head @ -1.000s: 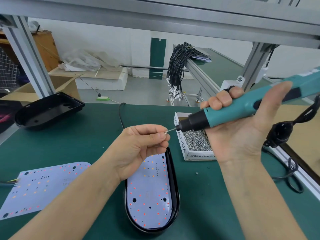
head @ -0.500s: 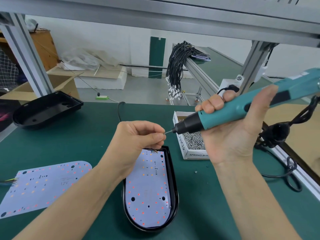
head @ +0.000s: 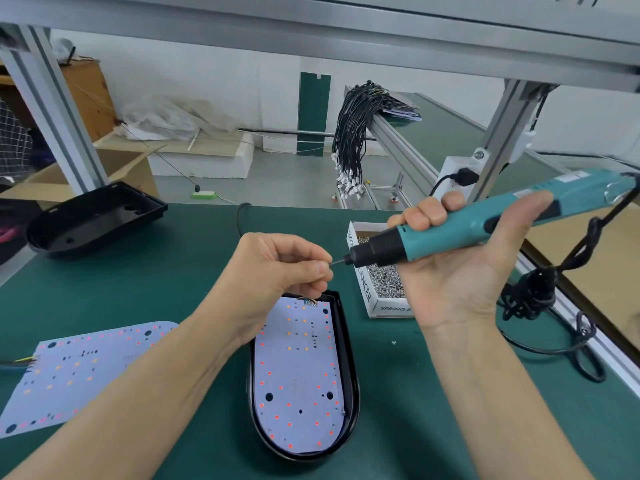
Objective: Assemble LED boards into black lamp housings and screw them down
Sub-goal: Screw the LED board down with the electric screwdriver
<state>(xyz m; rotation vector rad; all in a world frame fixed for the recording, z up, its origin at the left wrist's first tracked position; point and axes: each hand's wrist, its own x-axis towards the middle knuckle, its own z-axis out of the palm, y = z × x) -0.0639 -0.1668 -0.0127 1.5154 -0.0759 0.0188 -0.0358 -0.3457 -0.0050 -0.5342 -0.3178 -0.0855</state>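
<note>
The right hand is gripping the teal screwdriver, lying near-horizontal, bit pointing left at the left hand, whose fingertips are pinching something tiny there, above the LED board sitting lengthwise in the black housing

White screw box: near face reads "SPRING", rest hidden behind right wrist. Left side face carries capital lettering running along its length, ending "...ANCER"; beginning hidden behind screwdriver tip. Label on teal electric screwdriver: print too small to read. LED boards: markings too blurred to read.
</note>
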